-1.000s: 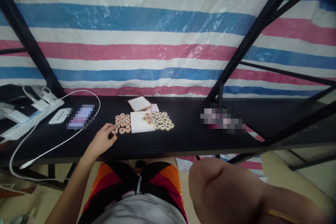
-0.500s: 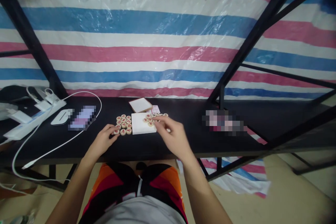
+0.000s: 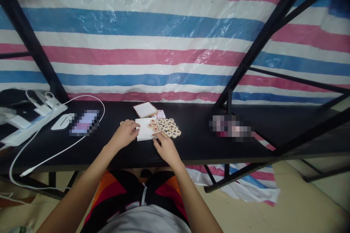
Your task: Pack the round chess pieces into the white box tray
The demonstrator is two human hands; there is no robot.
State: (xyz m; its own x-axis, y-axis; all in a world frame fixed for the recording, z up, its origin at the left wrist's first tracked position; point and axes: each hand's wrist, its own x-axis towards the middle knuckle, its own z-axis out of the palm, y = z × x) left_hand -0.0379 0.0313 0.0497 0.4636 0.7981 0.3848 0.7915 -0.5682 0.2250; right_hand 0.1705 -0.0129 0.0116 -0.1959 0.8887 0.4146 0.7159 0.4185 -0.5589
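Observation:
A shallow white box (image 3: 142, 135) lies on the black tabletop, with several red-marked Chinese chess pieces (image 3: 154, 125) on its right part. My left hand (image 3: 124, 134) covers most of the pieces left of the box, its curved fingers at the box's left edge. One round piece (image 3: 122, 123) peeks out behind that hand. At the box's near right corner is my right hand (image 3: 166, 146), thumb and forefinger apart at the edge. Black-marked Chinese chess pieces (image 3: 171, 127) are bunched just beyond its fingers. Whatever lies under my left palm is hidden.
Behind the box rest a brown-rimmed white lid (image 3: 145, 109) and a printed paper (image 3: 160, 114). To the left are a blurred phone (image 3: 84, 122), a white cable (image 3: 54, 153) and a power strip (image 3: 32, 125). A pixelated object (image 3: 231, 126) sits right. Black frame posts flank the table.
My left hand has moved right and forward over the left-hand pieces to the box. My right hand has drawn back from the pieces on the box to its near corner, uncovering the black-marked pieces.

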